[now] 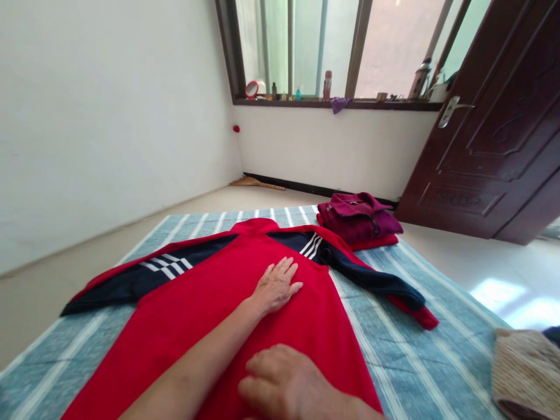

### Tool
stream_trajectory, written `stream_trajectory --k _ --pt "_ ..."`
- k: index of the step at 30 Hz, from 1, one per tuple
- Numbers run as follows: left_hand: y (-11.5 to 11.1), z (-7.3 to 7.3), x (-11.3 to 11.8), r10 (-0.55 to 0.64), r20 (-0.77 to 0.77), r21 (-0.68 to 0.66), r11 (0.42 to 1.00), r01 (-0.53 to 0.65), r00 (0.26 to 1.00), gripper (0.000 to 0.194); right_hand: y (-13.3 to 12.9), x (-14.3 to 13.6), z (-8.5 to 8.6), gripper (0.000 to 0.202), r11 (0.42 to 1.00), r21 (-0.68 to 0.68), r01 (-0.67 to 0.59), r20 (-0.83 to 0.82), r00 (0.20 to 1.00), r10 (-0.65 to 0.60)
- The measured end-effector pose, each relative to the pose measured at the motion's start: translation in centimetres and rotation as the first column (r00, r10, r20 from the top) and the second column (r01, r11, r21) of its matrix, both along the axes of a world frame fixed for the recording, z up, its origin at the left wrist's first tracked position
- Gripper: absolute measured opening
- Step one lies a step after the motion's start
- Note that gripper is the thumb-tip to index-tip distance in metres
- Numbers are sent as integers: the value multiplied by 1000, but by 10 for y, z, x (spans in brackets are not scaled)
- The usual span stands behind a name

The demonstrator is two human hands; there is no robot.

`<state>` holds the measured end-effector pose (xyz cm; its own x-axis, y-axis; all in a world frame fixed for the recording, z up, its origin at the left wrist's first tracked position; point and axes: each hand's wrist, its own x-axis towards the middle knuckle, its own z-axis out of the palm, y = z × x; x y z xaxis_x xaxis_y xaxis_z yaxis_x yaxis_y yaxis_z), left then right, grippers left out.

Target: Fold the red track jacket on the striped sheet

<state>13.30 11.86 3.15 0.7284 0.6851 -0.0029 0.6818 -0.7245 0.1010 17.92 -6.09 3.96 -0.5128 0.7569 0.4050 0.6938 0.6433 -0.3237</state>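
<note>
A red jacket (184, 326) with navy shoulders and sleeves and white stripes lies spread out on a blue striped sheet, its collar at the far end. Flat on the jacket's upper middle rests my left hand (276, 284), fingers extended and palm down. Nearer to me, my right hand (284, 379) is over the lower part of the jacket, slightly blurred, its fingers bent; whether it touches the cloth or pinches it is unclear. One sleeve stretches left, the other bends down to the right.
Folded purple and red clothes (359, 219) are stacked at the bed's far edge. A beige knitted garment (525, 370) lies at the right edge. Beyond are a windowsill (297, 103) with bottles, a brown door (485, 134) and a broom (258, 184) on the floor.
</note>
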Motion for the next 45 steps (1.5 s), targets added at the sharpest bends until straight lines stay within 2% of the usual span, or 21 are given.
stream_trajectory --k 1,2,3,5,7,8,9,12,16,19,22,24,27,30,33,39,45 --pt "-4 -4 0 -20 11 -15 1000 20 1000 55 4 14 6 23 992 -33 125 -74 989 -127" --pt "-6 -8 -1 -29 22 -27 999 30 999 55 9 30 11 23 959 -67 277 -148 947 -284" --pt "-7 -10 -1 -27 32 -34 999 28 999 55 15 47 15 25 902 -126 412 -199 881 -430" --pt "-7 -13 -2 -20 47 -39 999 22 999 55 30 81 17 25 745 -268 610 -231 711 -665" --pt "-7 -13 -3 -19 56 -32 999 21 998 56 47 111 15 21 545 -462 700 -177 529 -830" --pt "-8 -12 -3 -19 58 -27 999 20 998 55 56 122 13 17 425 -573 701 -134 432 -892" --pt "-9 -10 -3 -18 57 -23 1000 19 998 55 64 131 11 15 387 -612 690 -124 399 -908" --pt "-12 -7 -2 -14 45 -10 1000 15 999 55 87 143 5 16 334 -724 603 -137 348 -927" --pt "-14 -6 -1 -11 42 11 1000 10 999 55 108 138 2 24 266 -883 386 -169 267 -949" --pt "-15 -8 -2 -9 52 15 1000 8 999 54 117 139 0 26 231 -947 222 -185 211 -960" --pt "-15 -9 -2 -7 58 9 1000 6 998 53 121 145 -2 31 229 -970 81 -213 169 -962" --pt "-16 -9 -2 -5 59 3 1000 5 998 53 121 149 -4 30 251 -968 4 -248 147 -958" --pt "-17 -9 -2 -4 62 0 1000 4 998 53 123 153 -10 25 314 -946 -74 -321 114 -940" --pt "-17 -9 -2 -10 69 2 1000 10 998 53 125 153 -17 13 404 -907 -121 -415 85 -906" --pt "-17 -9 -2 -8 65 0 1000 8 998 53 127 153 -24 24 480 -858 -182 -499 72 -864" --pt "-18 -7 -2 -7 56 6 1000 6 998 52 132 156 -29 21 572 -757 -315 -606 14 -795" --pt "-17 -9 -1 -12 57 23 1000 11 998 52 135 158 -30 25 651 -682 -334 -674 -60 -737"
